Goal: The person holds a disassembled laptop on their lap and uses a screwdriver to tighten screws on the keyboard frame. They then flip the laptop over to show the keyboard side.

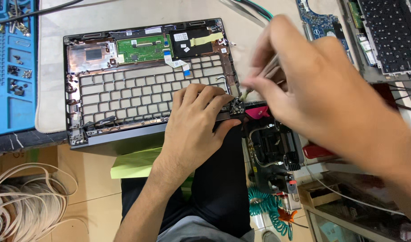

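Two hands on this one, working the lower right corner of a stripped laptop palmrest (pixel 125 96). Far left there's a blue parts tray (pixel 10 67) with loose screws and bits, and a coil of white cable (pixel 21 201) down by the floor. The palmrest lies bottom-side up on the surface (pixel 125 11), its front edge hanging over toward the person's lap. It's a dark frame with the empty keyboard grid showing, a green board (pixel 140 48) and a flat ribbon cable (pixel 176 62) near the top.

The left hand (pixel 196 121) lies flat and spread over the grid's right end, fingers curled down on the frame edge, pinning it rather than gripping it. The right hand (pixel 313 85) is pinched shut around a thin screwdriver (pixel 259 80), tip angled down at the hinge bracket (pixel 237 105). Looks like the hinge screw step to me; next move needs the tip seated square and the frame kept steady. Further right sit a blue motherboard (pixel 322 22) and a removed keyboard (pixel 389 33).
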